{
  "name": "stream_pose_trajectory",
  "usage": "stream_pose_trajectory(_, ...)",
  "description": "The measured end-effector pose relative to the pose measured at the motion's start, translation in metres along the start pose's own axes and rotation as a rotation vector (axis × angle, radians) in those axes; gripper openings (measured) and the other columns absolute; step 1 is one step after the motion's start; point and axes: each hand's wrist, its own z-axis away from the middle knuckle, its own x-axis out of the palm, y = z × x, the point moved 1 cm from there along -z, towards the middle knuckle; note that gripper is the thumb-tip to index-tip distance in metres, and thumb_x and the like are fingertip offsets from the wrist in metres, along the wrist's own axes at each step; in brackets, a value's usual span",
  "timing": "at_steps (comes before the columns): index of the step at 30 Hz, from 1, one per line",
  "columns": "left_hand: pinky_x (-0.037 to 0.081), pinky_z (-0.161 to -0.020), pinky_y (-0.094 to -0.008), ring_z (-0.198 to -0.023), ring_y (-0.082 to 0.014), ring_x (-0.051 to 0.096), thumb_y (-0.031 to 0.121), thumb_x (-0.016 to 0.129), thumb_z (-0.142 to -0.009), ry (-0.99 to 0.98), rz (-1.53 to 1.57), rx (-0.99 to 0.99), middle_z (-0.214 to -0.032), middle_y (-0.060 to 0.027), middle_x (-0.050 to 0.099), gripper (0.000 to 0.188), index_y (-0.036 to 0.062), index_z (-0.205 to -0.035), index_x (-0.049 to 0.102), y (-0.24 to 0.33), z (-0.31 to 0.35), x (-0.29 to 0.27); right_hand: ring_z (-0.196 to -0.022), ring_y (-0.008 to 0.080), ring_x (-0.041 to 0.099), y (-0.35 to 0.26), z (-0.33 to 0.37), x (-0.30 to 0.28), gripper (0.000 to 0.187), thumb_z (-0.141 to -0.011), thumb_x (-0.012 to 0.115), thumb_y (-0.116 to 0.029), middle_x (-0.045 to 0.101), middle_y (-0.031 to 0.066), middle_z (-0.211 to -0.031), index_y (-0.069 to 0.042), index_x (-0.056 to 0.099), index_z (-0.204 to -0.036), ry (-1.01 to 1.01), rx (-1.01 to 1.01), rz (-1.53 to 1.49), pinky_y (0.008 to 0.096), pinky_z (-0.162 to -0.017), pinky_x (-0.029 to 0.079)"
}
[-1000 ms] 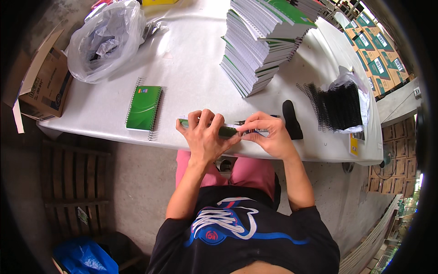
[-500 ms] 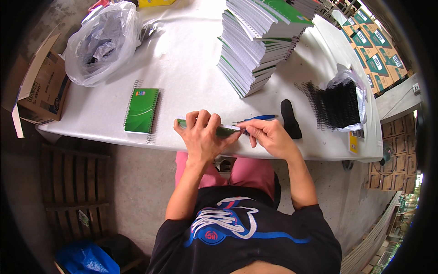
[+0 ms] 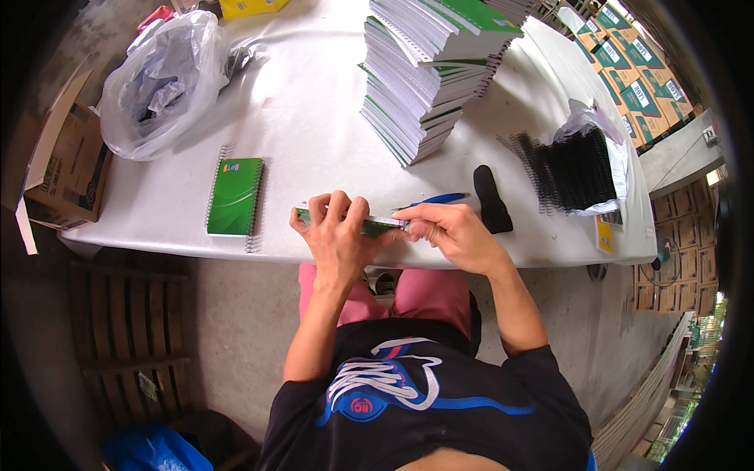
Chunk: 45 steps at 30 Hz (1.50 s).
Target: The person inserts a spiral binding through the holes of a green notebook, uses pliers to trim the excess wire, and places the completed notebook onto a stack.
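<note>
Near the table's front edge, my left hand (image 3: 336,235) is closed over a small notebook (image 3: 377,227) with a green cover, tilted so its page edges show. At the notebook's right end, the fingers of my right hand (image 3: 459,239) are pinched together against the edge. What lies between those fingertips is too small to make out. Left of my hands, a green spiral notebook (image 3: 236,198) lies flat. Just beyond my right hand rests a slim blue tool (image 3: 444,199), partly hidden. Beside it lies a long black object (image 3: 492,200), like a rolled cloth or sleeve.
A tall stack of notebooks (image 3: 416,86) rises at the far middle of the white-covered table (image 3: 306,141). Black spiral coils (image 3: 581,177) lie in a bag at right. A clear plastic bag (image 3: 161,94) and an open cardboard box (image 3: 71,165) stand at left.
The whole view has shifted slightly. My right index finger now stretches further along the notebook's top right edge. The left hand keeps its hold.
</note>
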Motion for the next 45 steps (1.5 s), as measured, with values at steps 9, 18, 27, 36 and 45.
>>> stream_pose_trajectory(9, 0.023, -0.078, -0.0419, -0.086, -0.0188, 0.047, 0.041, 0.079, -0.048, 0.014, 0.014, -0.023, -0.076, 0.0042, 0.046, 0.040, 0.0193, -0.069, 0.052, 0.010, -0.006, 0.005, -0.071, 0.0224, 0.056, 0.006, -0.002, 0.032, 0.017, -0.083, 0.064, -0.025, 0.056, 0.0030, -0.083, -0.009, 0.061, -0.083, 0.439, -0.229, 0.614, 0.0354, -0.067, 0.039)
stream_pose_trajectory(18, 0.023, -0.075, -0.0399, -0.085, -0.0184, 0.047, 0.046, 0.079, -0.049, 0.032, 0.005, -0.010, -0.076, 0.0041, 0.046, 0.044, 0.0187, -0.069, 0.052, 0.010, -0.006, 0.009, -0.069, 0.0221, 0.056, 0.018, -0.002, 0.027, 0.025, -0.089, 0.056, -0.034, 0.057, 0.0044, -0.084, -0.010, 0.063, -0.089, 0.337, -0.165, 0.593, 0.0365, -0.067, 0.040)
stream_pose_trajectory(27, 0.025, -0.084, -0.0432, -0.092, -0.0224, 0.045, 0.060, 0.073, -0.057, -0.008, 0.187, 0.051, -0.081, -0.0004, 0.048, 0.050, 0.0168, -0.078, 0.059, -0.008, -0.001, 0.003, -0.102, 0.0337, 0.055, 0.049, 0.035, -0.048, 0.065, -0.080, 0.061, -0.053, 0.060, 0.0147, -0.107, -0.012, 0.047, -0.129, 0.416, 0.529, 0.830, 0.0440, -0.084, 0.044)
stream_pose_trajectory(36, 0.028, -0.085, -0.0429, -0.091, -0.0252, 0.041, 0.051, 0.078, -0.055, -0.072, 0.384, 0.083, -0.082, -0.0031, 0.046, 0.046, 0.0145, -0.077, 0.062, -0.012, -0.006, -0.014, -0.092, 0.0216, 0.056, 0.116, 0.067, -0.061, 0.059, -0.073, 0.078, -0.019, 0.055, 0.0103, -0.101, 0.001, 0.045, -0.118, 0.570, 0.343, 0.248, 0.0346, -0.083, 0.048)
stream_pose_trajectory(45, 0.028, -0.094, -0.0502, -0.097, -0.0300, 0.040, 0.046, 0.078, -0.055, -0.165, 0.345, 0.109, -0.089, -0.0071, 0.044, 0.045, 0.0112, -0.075, 0.057, -0.029, 0.001, -0.021, -0.097, 0.0187, 0.058, 0.014, -0.002, 0.009, 0.034, -0.068, 0.061, 0.013, 0.061, 0.0102, -0.102, -0.003, 0.059, -0.097, -0.107, -0.322, -0.345, 0.0301, -0.088, 0.045)
